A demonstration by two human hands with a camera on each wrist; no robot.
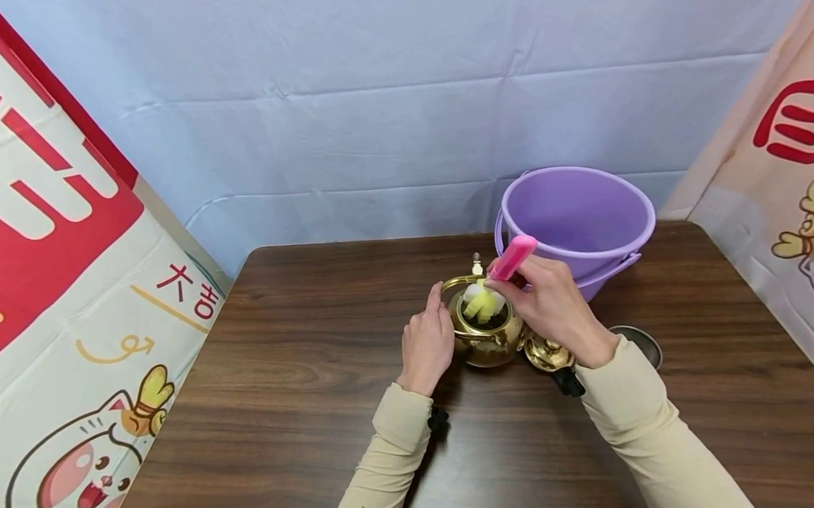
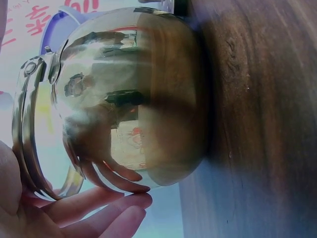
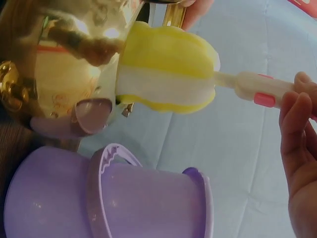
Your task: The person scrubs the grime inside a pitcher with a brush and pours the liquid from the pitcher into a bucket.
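Note:
A shiny gold kettle (image 1: 484, 352) stands uncovered on the wooden table, its spout pointing to the far side. My left hand (image 1: 428, 344) grips its hoop handle (image 2: 29, 114) at the left side, and several fingertips rest against the round body in the left wrist view. The right hand (image 1: 547, 300) pinches the pink and white handle of a sponge brush (image 3: 168, 69) between thumb and fingers. Its yellow and white sponge head sits at the kettle's mouth, with the lower end hidden inside. Beside the kettle, under the right wrist, lies a gold lid (image 1: 548, 353).
Behind the kettle on the right stands a purple bucket (image 1: 577, 207) with its handle hanging down. A dark round dish (image 1: 639, 343) is partly covered by the right sleeve. Pale blue cloth (image 1: 385, 119) hangs along the far edge of the table (image 1: 295, 370).

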